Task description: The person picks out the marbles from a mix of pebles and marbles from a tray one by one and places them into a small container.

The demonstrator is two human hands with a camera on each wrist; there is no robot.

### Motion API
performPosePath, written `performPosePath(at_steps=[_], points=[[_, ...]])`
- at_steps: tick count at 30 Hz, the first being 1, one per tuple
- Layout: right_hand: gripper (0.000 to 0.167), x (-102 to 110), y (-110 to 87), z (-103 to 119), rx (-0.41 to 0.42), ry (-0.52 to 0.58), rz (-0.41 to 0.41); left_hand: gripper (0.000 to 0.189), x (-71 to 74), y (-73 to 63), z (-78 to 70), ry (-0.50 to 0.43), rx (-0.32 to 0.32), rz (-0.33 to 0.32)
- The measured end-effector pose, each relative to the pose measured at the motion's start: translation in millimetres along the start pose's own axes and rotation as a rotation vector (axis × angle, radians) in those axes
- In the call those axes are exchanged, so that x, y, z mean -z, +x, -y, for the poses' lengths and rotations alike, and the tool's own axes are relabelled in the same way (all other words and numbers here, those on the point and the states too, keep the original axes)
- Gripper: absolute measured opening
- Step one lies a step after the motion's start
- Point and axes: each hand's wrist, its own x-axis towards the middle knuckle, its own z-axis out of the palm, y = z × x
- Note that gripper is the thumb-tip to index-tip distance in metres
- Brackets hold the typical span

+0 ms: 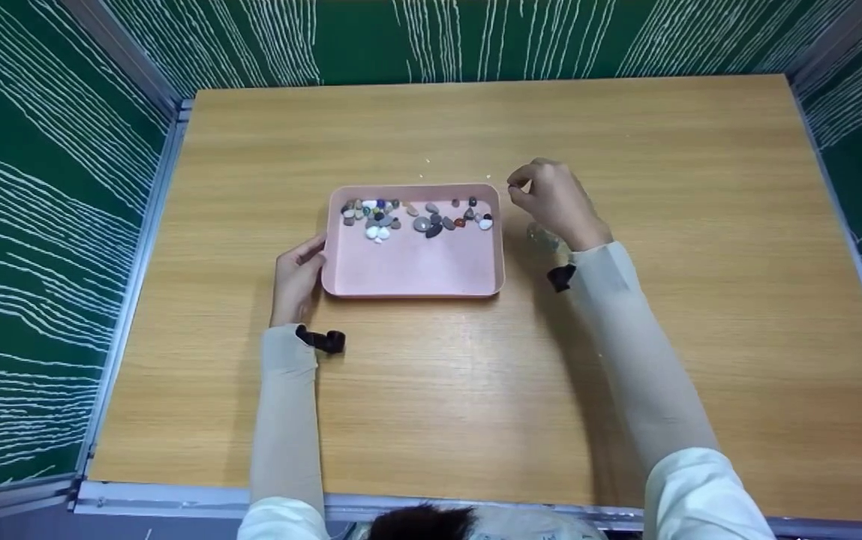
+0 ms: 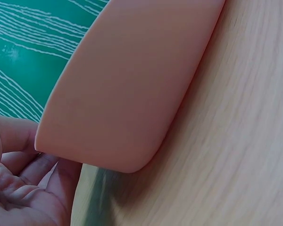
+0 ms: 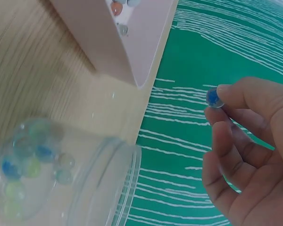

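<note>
At the left wall of the pink tray (image 1: pixel 415 274), my left hand (image 1: pixel 298 281) holds the side near the front corner. In the left wrist view its fingers (image 2: pixel 61 188) meet the tray's rim and outer wall (image 2: pixel 118 94). My right hand (image 1: pixel 558 199) is raised just past the tray's right side. Between thumb and fingertips it pinches a clear glass marble with blue inside (image 3: pixel 214 98). Below this hand a clear jar (image 3: pixel 101 174) lies on its side, with several blue, green and clear marbles (image 3: pixel 33 165) in it.
Pebbles and marbles lie in the tray's far half: a mixed group with white stones (image 1: pixel 376 234) at left, grey stones (image 1: pixel 434 225) and a reddish one (image 1: pixel 460 222) towards the right. Small white specks dot the wooden table (image 1: pixel 476 135) behind the tray. Green walls (image 1: pixel 370 37) enclose it.
</note>
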Motion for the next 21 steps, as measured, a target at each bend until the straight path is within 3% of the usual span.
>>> performPosePath(at_steps=[12, 21], points=[[0.025, 17, -15.5, -23, -0.119, 0.033, 0.040, 0.043, -1.1, 0.5, 0.0, -0.006, -0.005, -0.004], [0.022, 24, -22.9, -44, -0.090, 0.065, 0.033, 0.043, -0.3, 2.8, 0.2, -0.007, 0.054, -0.006]])
